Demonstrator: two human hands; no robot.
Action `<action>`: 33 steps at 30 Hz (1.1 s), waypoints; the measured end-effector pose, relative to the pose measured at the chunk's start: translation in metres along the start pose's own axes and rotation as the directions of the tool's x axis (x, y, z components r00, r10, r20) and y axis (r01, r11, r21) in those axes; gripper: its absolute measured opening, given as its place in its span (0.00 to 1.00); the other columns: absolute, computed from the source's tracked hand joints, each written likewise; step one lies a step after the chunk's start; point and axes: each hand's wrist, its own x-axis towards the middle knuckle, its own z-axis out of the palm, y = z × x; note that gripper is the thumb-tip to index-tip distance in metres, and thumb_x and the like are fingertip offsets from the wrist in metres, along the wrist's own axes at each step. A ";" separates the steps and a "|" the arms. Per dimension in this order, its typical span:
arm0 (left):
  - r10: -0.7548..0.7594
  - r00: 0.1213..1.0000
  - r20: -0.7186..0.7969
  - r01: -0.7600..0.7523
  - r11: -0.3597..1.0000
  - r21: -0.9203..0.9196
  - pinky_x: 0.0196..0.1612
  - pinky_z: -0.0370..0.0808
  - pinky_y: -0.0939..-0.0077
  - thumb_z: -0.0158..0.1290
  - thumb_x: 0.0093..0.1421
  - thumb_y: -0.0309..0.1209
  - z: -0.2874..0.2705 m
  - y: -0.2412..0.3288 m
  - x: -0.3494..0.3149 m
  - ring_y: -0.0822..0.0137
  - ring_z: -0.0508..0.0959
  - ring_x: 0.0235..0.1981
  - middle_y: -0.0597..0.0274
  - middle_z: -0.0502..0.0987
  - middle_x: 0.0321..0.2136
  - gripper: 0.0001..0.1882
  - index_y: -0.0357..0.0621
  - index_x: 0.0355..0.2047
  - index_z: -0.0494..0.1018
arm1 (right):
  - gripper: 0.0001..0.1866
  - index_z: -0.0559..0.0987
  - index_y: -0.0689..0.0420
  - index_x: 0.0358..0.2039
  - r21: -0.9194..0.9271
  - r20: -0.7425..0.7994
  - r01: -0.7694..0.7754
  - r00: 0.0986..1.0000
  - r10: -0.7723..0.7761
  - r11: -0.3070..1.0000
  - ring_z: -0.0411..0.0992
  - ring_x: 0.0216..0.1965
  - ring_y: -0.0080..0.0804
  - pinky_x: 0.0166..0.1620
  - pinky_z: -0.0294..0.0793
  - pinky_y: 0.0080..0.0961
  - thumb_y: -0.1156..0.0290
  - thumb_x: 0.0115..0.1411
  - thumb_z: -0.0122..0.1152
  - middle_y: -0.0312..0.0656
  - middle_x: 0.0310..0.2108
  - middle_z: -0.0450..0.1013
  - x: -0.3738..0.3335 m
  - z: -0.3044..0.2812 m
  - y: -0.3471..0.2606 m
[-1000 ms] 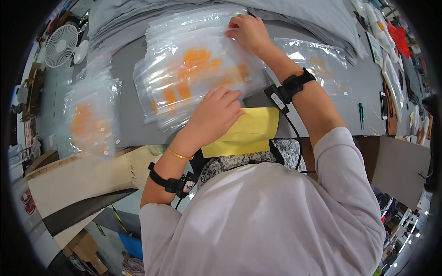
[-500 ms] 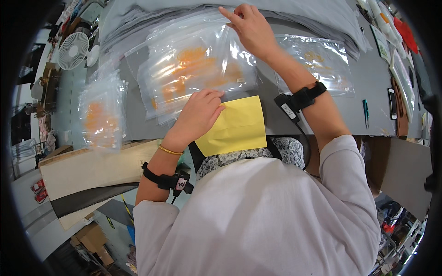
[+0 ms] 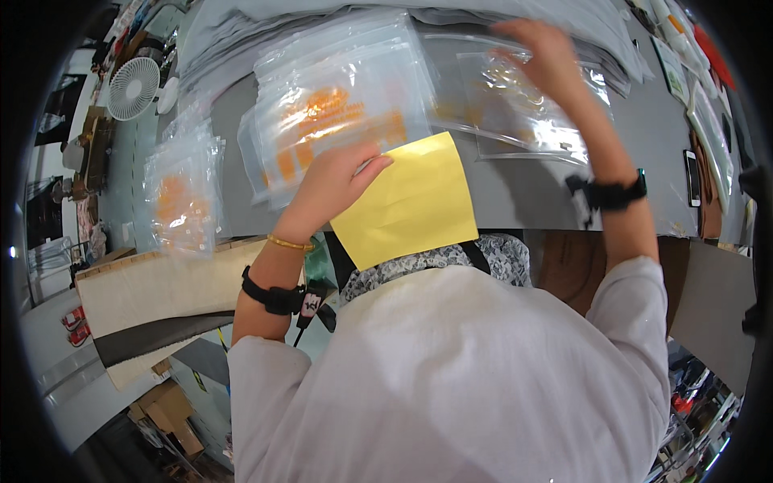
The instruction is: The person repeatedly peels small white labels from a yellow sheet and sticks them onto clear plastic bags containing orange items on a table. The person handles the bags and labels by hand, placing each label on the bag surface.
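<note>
Head view: since half a second ago, the right hand [image 3: 547, 64] is being shifted from 12 toward 1 o'clock, over at least two overlapping clear bags [image 3: 515, 109]; its fingers are being blurred, so its grip cannot be told. One yellow paper [image 3: 411, 201], near centre, is being pinched at its 10 o'clock corner by the left hand [image 3: 332, 183]. One large pile [image 3: 330, 101] is being seen at 11 o'clock, one small pile [image 3: 181, 201] at 9.
</note>
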 end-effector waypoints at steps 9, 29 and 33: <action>-0.021 0.930 0.366 0.275 0.700 -0.659 0.45 0.76 0.83 0.59 0.70 0.30 0.004 -0.024 0.005 0.83 0.77 0.42 0.71 0.82 0.44 0.17 0.34 0.55 0.78 | 0.15 0.86 0.51 0.42 0.423 -0.052 0.078 0.997 -0.062 0.903 0.74 0.43 0.36 0.55 0.68 0.38 0.67 0.54 0.75 0.33 0.36 0.78 -0.071 0.045 -0.151; 0.118 0.981 0.156 -0.027 0.870 -0.493 0.46 0.79 0.72 0.60 0.66 0.29 0.018 -0.030 0.003 0.63 0.83 0.43 0.60 0.85 0.40 0.11 0.37 0.46 0.82 | 0.04 0.84 0.61 0.36 0.620 0.115 -0.343 0.930 0.350 0.706 0.76 0.42 0.36 0.46 0.76 0.31 0.77 0.61 0.69 0.41 0.39 0.78 -0.064 0.032 -0.186; 0.408 0.913 -0.030 -0.404 0.911 0.087 0.51 0.76 0.61 0.57 0.62 0.27 0.020 -0.018 -0.003 0.52 0.78 0.49 0.55 0.80 0.43 0.06 0.37 0.35 0.80 | 0.06 0.83 0.64 0.36 0.552 0.199 -0.384 0.923 0.330 0.740 0.76 0.44 0.35 0.48 0.76 0.29 0.74 0.64 0.68 0.42 0.42 0.78 -0.037 0.047 -0.141</action>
